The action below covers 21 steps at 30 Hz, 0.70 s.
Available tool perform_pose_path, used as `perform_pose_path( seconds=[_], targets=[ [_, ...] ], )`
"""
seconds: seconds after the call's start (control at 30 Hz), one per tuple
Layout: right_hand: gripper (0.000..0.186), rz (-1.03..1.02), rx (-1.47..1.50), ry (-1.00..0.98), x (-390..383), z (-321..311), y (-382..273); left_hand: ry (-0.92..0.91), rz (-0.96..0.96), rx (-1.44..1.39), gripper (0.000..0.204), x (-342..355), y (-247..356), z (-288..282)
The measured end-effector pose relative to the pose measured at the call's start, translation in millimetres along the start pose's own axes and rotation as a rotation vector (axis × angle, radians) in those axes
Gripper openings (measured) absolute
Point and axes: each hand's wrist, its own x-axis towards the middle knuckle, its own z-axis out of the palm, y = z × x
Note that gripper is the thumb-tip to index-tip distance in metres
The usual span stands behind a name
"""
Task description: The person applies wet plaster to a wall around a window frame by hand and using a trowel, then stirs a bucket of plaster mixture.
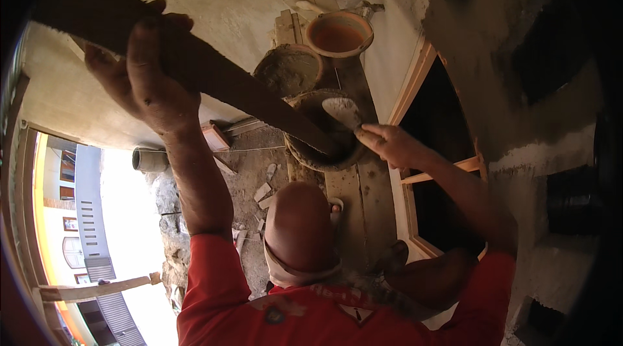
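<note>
In the head view my left hand (146,83) grips a long, dark, mortar-coated board (240,99) that slopes down from the upper left, its lower end inside a round bucket (292,149) with dark contents. My right hand (396,148) is closed on the handle of a trowel, whose mortar-smeared blade (341,112) is over the bucket, just above the board's end. Behind the bucket sit a basin of grey mixture (282,67) and an orange-rimmed basin (337,50).
The vessels stand on wooden planks (347,193). A timber window frame (412,89) is at the right. Rubble (263,193) lies below left, near a grey cylindrical container (149,160). A bright opening is at the far left. My bent legs are in the lower middle and right.
</note>
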Motion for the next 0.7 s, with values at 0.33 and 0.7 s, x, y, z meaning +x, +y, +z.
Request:
perform_pose_path(
  seconds=[0.33, 0.7],
  targets=[
    [0.058, -0.911, 0.019, 0.229, -118.9, -11.9, -85.1, 0.12, 0.109, 0.216, 0.035, 50.3, 41.6, 19.9],
    [0.056, 0.042, 0.066, -0.202, 42.1, 35.8, 31.5, 0.135, 0.208, 0.329, 0.035, 78.6, 67.5, 19.0]
  ],
)
